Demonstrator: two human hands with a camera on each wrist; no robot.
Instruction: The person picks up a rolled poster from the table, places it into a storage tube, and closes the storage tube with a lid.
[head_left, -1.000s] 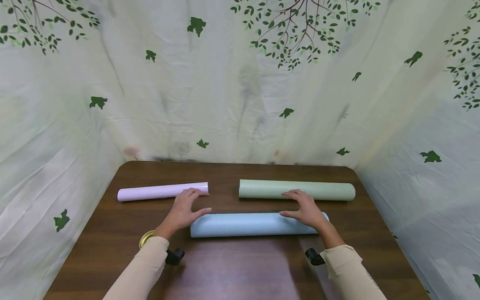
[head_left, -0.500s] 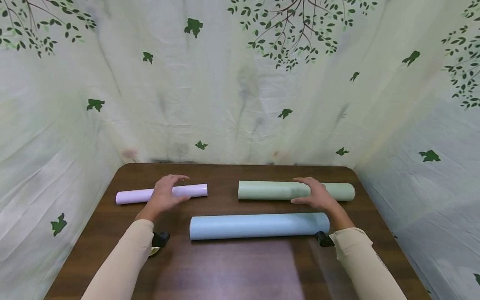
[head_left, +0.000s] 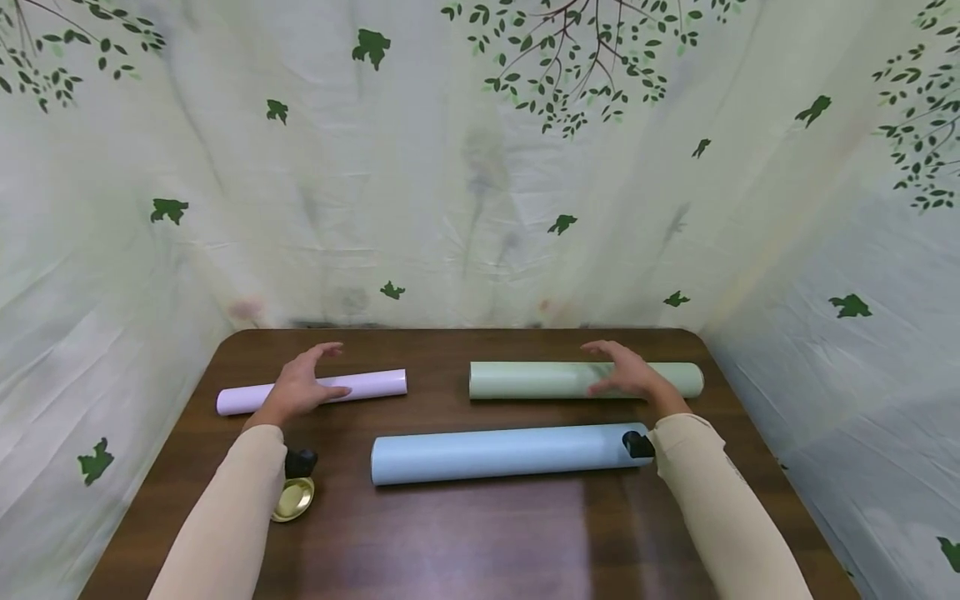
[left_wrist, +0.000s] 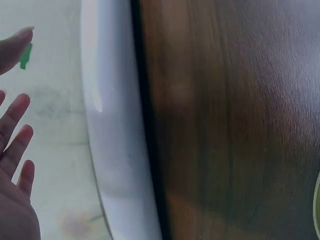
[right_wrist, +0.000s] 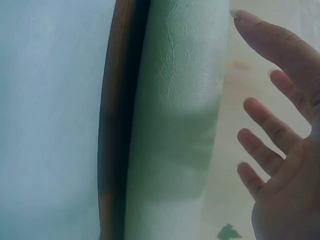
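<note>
Lilac shows beneath a person's left hand, thumb and fingers spread wide and holding nothing, poised over the lilac roll beyond the left end of the blue roll. The right hand, fingers likewise well parted and grasping nothing, hangs over the green roll, which lies beyond the right part of the blue roll; whether its thumb tip touches cannot be told. One black device at the right wrist overlaps the blue roll's right end; another black device juts from the left wrist, left of the blue roll. Nearer the person, also left of the blue roll, sits a gold-coloured dish, partly hidden by the left sleeve. Beneath the blue roll spreads a dark brown table; well beyond it hangs pale, leaf-printed cloth.
</note>
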